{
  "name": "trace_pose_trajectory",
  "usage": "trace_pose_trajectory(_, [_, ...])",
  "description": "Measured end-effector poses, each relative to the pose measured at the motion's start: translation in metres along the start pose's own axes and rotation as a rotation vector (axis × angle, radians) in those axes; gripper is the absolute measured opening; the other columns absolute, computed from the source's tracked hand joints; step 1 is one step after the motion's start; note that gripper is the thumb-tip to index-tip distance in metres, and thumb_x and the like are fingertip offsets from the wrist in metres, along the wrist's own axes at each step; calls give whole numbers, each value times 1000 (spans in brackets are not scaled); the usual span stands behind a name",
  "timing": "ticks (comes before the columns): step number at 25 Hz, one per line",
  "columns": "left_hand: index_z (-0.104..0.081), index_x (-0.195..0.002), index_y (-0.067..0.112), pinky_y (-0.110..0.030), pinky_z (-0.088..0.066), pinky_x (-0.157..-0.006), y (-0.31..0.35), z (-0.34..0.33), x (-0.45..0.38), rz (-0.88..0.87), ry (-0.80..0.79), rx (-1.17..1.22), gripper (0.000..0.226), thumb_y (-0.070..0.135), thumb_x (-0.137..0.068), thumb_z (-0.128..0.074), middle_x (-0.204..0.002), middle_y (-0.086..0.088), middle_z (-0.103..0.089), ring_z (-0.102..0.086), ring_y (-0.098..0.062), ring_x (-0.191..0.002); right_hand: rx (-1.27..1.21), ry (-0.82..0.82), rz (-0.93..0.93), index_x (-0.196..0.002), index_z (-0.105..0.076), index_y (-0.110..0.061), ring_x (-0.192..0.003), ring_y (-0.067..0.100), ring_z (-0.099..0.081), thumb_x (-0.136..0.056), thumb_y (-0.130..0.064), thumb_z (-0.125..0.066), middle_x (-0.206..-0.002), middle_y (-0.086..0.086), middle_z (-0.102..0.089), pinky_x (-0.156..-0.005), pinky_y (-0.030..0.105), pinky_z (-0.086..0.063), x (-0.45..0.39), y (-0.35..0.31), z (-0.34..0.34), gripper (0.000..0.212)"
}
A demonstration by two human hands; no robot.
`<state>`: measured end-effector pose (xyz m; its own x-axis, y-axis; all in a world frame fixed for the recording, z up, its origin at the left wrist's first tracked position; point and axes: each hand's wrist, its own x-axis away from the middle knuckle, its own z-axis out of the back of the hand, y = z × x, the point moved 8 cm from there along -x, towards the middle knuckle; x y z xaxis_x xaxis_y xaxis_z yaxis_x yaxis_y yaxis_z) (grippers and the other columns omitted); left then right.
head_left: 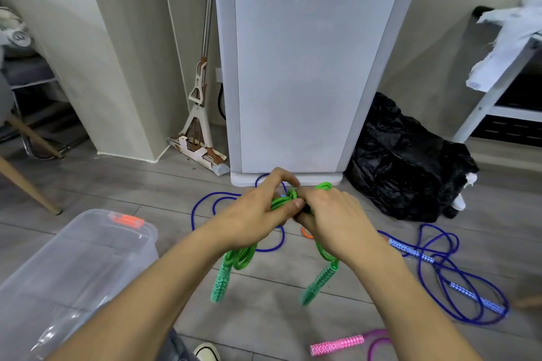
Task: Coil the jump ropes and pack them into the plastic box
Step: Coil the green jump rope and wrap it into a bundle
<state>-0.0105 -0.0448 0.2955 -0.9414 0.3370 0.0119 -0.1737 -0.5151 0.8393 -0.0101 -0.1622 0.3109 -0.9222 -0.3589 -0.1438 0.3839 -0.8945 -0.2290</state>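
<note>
Both my hands hold a green jump rope (283,201) bunched up in the air at the centre. My left hand (258,211) pinches the cord between thumb and fingers. My right hand (331,221) grips the bundle from the right. Its two green handles (220,281) hang down below my wrists. The clear plastic box (58,278) with an orange latch sits at the lower left. On the floor lie a blue rope (445,275) at the right, another blue rope (205,208) behind my hands, and a pink rope (340,344) at the bottom.
A white appliance (308,67) stands straight ahead, with a mop (199,114) leaning to its left and a black plastic bag (407,161) to its right. A wooden chair leg (26,187) is at the left, a white shelf (498,88) at the right. A small orange ring (306,233) lies on the floor.
</note>
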Motion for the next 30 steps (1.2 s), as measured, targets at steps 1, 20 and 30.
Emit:
trace_pose_trajectory(1, [-45, -112, 38, -34, -44, -58, 7, 0, 2, -94, 31, -164, 17, 47, -98, -50, -72, -4, -62, -55, -18, -63, -4, -2, -8, -104, -59, -29, -94, 29, -61, -95, -39, -54, -94, 2, -69, -62, 37, -33, -1, 2, 1, 14])
trace_pose_trajectory(20, [-40, -123, 27, -45, -51, -72, -14, 36, -5, -38, 300, -174, 25, 40, -102, -44, -93, -6, -65, -62, -27, -84, -231, -13, -128, -119, -48, -36, -86, 19, -64, -94, -50, -56, -84, -9, -69, -78, 40, -51, 2, 36, 12, 30])
trace_pose_trajectory(30, [-62, -103, 34, -34, -49, -69, -17, 30, -7, -126, 154, -401, 9, 37, -95, -62, -82, 14, -65, -60, -10, -79, -286, 25, 229, -101, -72, -36, -69, 10, -64, -93, -48, -60, -81, -7, -69, -69, 40, -54, 11, 2, 47, 19])
